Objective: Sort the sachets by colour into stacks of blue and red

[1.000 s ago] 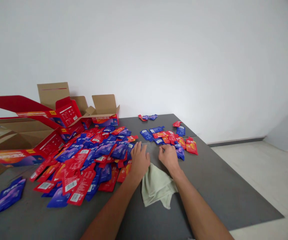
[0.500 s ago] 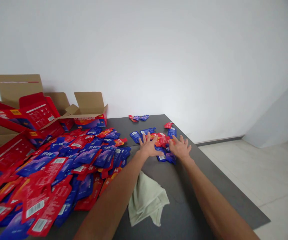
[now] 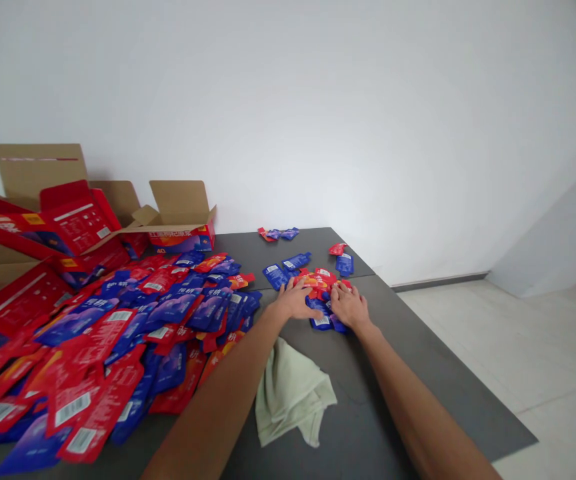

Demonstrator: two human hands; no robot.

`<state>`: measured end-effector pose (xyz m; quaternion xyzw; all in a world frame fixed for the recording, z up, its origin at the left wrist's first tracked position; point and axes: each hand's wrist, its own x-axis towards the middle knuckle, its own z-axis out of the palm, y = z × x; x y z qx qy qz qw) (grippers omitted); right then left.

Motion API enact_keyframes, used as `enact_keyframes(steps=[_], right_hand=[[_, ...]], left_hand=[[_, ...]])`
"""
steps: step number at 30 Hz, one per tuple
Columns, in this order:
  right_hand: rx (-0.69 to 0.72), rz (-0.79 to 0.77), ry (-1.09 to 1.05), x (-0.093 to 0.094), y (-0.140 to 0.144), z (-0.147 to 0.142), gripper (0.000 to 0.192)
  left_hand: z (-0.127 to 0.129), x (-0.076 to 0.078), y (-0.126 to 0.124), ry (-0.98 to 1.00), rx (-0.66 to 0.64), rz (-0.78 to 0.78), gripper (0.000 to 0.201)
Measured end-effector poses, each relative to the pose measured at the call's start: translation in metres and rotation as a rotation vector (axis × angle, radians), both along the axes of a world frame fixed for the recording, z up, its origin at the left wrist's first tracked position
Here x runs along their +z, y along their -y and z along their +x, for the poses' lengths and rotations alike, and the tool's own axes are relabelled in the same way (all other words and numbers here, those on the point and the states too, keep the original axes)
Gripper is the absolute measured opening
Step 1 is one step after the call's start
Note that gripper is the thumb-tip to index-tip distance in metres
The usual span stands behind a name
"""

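Observation:
My left hand (image 3: 294, 301) and my right hand (image 3: 349, 306) lie on either side of a small heap of red and blue sachets (image 3: 321, 293) on the grey table (image 3: 418, 373). Both hands press against the heap, fingers curled around its edges. Whether either hand grips a sachet is unclear. A large pile of the same sachets (image 3: 118, 333) spreads over the left half of the table. A pale green cloth (image 3: 291, 393) lies crumpled between my forearms.
Open red and cardboard boxes (image 3: 83, 220) stand at the back left against the white wall. A few loose sachets (image 3: 278, 234) lie near the table's far edge, two more (image 3: 343, 260) at the far right corner. The floor drops off on the right.
Both hands reached forward from beside the cloth to the small scattered group of sachets, then drew together, bunching the sachets into a tighter heap. My view shifted right.

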<state>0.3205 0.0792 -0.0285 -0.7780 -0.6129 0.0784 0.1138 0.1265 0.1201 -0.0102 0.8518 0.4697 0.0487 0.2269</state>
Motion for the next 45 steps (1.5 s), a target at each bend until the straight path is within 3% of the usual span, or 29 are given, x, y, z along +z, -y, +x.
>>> enact_keyframes(steps=[11,16,21,23,28,33,38,45], right_hand=[[0.081,0.009,-0.016,0.013,0.060,-0.038,0.052],[0.095,0.019,0.000,0.021,0.074,-0.050,0.048],[0.125,0.195,0.064,0.046,0.085,-0.073,0.046],[0.216,0.183,0.052,0.061,0.090,-0.087,0.043],[0.422,0.021,0.024,0.084,0.109,-0.127,0.041],[0.494,-0.056,0.069,0.063,0.131,-0.156,0.066],[0.569,0.063,-0.009,0.043,0.136,-0.162,0.040],[0.513,0.362,-0.224,0.080,0.103,-0.153,0.027]], left_hand=[[-0.034,0.004,0.066,0.041,0.039,0.120,0.076],[-0.042,0.009,0.081,0.113,0.105,0.284,0.031],[-0.057,0.013,0.085,0.244,0.272,0.342,0.042],[-0.068,0.012,0.086,0.357,0.367,0.333,0.039],[-0.100,0.003,0.093,0.793,0.623,0.242,0.030],[-0.119,-0.006,0.105,1.240,0.689,-0.037,0.031],[-0.125,-0.007,0.113,1.432,0.744,-0.205,0.041],[-0.131,0.009,0.118,1.501,0.735,-0.270,0.038]])
